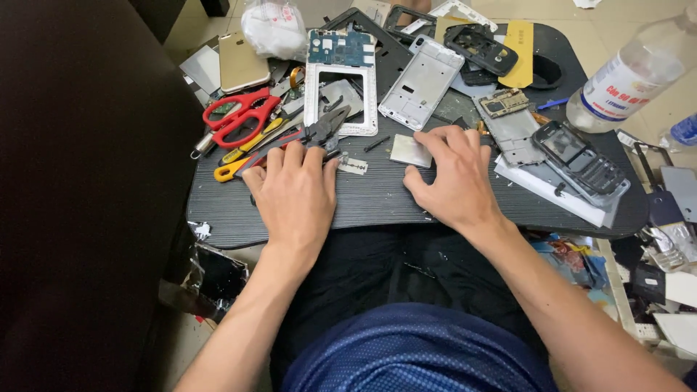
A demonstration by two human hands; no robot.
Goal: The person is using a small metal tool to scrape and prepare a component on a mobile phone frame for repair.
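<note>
My left hand point(296, 192) lies flat, palm down, on the dark lap table point(377, 199), its fingertips touching the red-handled pliers point(308, 136) and a yellow-handled tool point(239, 163). My right hand point(454, 178) rests palm down to the right, fingers spread, fingertips beside a small square metal plate point(410, 150). A small razor blade point(353, 167) lies between the hands. Neither hand holds anything.
Red scissors point(238, 116) lie at the left. Phone frames point(341, 80) point(422, 81), a gold phone point(242, 62), a dark keypad phone point(581, 163) and loose parts crowd the back. A clear plastic bottle point(635, 69) stands right. Debris lies on the floor around.
</note>
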